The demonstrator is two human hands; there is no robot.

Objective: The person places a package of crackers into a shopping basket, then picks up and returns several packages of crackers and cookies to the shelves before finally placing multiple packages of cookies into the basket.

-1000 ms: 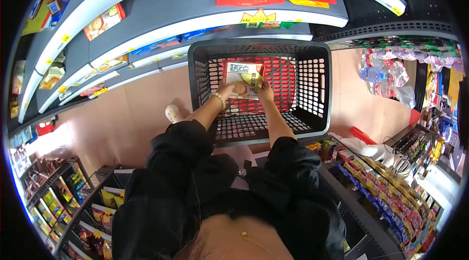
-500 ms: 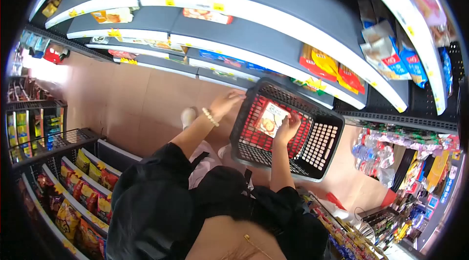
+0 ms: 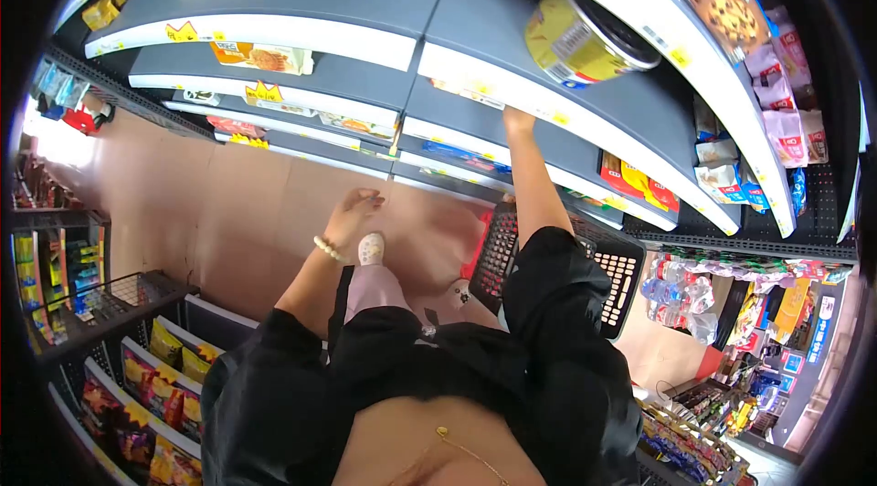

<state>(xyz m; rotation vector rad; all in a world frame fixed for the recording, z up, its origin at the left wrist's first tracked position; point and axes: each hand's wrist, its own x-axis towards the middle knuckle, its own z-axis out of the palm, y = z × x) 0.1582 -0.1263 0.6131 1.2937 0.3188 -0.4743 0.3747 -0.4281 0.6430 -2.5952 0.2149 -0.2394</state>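
Note:
My right hand [image 3: 519,120] reaches forward into a lower shelf. Its fingers are hidden behind the white shelf edge, so I cannot see whether they hold anything. A flat pale package [image 3: 464,92] lies on that shelf, just left of the hand. My left hand [image 3: 357,205], with a beaded bracelet on the wrist, hovers over the floor with loosely curled fingers and nothing in it. The black shopping basket [image 3: 621,280] is low on my right, partly covered by my right arm and sleeve. Its contents are hidden.
A yellow tub [image 3: 580,38] stands on the shelf above. Red and yellow bags [image 3: 637,183] and boxed biscuits [image 3: 265,58] sit on shelves ahead. Snack racks [image 3: 160,381] rise behind me on the left. Bottled drinks [image 3: 681,294] stand on the right.
My right hand has left the white and red package in the basket and moved forward into the shelf. My left hand has come off the basket's rim and moved left. The view has shifted.

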